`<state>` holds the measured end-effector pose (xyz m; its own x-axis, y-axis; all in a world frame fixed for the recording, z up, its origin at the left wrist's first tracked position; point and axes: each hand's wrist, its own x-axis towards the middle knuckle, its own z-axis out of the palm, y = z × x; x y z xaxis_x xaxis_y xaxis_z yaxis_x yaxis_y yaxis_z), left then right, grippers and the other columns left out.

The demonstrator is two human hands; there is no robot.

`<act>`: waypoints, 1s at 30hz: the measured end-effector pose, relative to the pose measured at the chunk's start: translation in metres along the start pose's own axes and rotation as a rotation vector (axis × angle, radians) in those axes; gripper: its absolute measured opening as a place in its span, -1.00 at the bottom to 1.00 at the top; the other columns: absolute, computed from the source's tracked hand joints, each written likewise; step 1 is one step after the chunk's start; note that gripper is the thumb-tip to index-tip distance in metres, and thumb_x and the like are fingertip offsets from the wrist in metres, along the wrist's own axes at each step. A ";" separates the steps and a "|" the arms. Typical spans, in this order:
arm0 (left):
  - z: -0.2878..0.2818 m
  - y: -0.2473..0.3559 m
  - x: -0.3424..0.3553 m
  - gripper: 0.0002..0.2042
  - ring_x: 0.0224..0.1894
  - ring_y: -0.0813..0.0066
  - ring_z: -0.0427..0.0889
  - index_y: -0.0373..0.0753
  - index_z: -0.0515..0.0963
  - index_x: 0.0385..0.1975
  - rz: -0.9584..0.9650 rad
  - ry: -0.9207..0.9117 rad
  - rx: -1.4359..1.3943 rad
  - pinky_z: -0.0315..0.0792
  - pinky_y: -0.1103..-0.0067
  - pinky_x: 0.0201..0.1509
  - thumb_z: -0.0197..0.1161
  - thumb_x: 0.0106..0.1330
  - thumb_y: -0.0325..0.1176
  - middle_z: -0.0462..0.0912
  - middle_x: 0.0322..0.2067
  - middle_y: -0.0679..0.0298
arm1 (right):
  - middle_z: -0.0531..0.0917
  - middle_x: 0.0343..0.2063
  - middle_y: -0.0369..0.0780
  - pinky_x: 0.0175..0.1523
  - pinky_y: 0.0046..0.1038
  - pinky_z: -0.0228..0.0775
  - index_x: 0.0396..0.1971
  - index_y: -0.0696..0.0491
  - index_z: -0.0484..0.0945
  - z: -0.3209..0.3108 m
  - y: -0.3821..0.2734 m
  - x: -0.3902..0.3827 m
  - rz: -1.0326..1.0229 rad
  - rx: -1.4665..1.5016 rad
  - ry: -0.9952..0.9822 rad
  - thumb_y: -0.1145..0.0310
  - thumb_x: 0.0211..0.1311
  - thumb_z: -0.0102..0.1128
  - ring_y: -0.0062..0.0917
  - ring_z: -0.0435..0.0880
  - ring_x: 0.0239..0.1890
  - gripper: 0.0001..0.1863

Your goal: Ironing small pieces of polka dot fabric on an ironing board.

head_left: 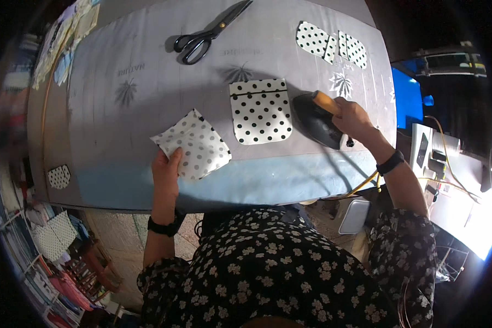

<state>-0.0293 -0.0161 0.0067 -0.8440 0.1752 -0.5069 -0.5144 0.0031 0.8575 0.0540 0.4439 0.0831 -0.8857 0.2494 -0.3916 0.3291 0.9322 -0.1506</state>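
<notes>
My left hand (167,168) pinches the lower left edge of a white polka-dot fabric piece (195,144), its paler side facing up, just over the near part of the table. My right hand (353,118) is wrapped round the wooden handle (326,103) of a dark iron (317,123). The iron rests on the grey cloth, right beside a polka-dot pocket piece (261,111) that lies flat with rounded lower corners and a dark line across its top. The iron's underside is hidden.
Black-handled scissors (208,38) lie at the far middle of the cloth-covered table (147,65). Two small dotted pieces (316,41) sit far right, another dotted scrap (59,177) near left. A yellow cord (363,184) runs off the near right edge. Fabric (71,44) hangs at far left.
</notes>
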 end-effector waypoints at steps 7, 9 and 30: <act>0.067 0.043 0.009 -0.78 -0.25 0.69 0.58 -0.34 0.48 -0.02 0.247 -0.093 0.078 0.49 0.69 -0.20 0.20 0.39 -0.47 0.62 -0.24 0.33 | 0.69 -0.30 0.02 -0.05 -0.26 0.54 0.05 0.13 0.50 0.012 0.064 -0.010 0.237 0.193 0.168 0.31 0.15 0.18 -0.16 0.71 -0.20 -0.56; 0.088 0.047 0.015 -0.81 -0.28 0.71 0.57 -0.33 0.49 -0.06 0.258 -0.118 0.099 0.47 0.69 -0.24 0.21 0.38 -0.47 0.62 -0.27 0.35 | 0.69 -0.29 0.02 -0.04 -0.26 0.53 0.06 0.13 0.50 0.013 0.066 -0.013 0.247 0.237 0.195 0.29 0.14 0.20 -0.16 0.70 -0.19 -0.54; 0.129 -0.004 0.098 -0.70 -0.10 0.55 0.55 -0.31 0.51 0.05 0.004 -0.302 0.337 0.42 0.57 0.00 0.24 0.37 -0.36 0.64 -0.13 0.30 | 0.68 -0.24 0.00 -0.04 -0.25 0.52 0.11 0.13 0.45 -0.002 0.062 -0.016 0.251 0.363 0.102 0.14 0.11 0.37 -0.17 0.69 -0.15 -0.39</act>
<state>-0.0904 0.1277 -0.0356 -0.7380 0.4551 -0.4982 -0.3910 0.3133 0.8654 0.0877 0.4982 0.0817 -0.7858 0.4971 -0.3680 0.6149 0.6921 -0.3780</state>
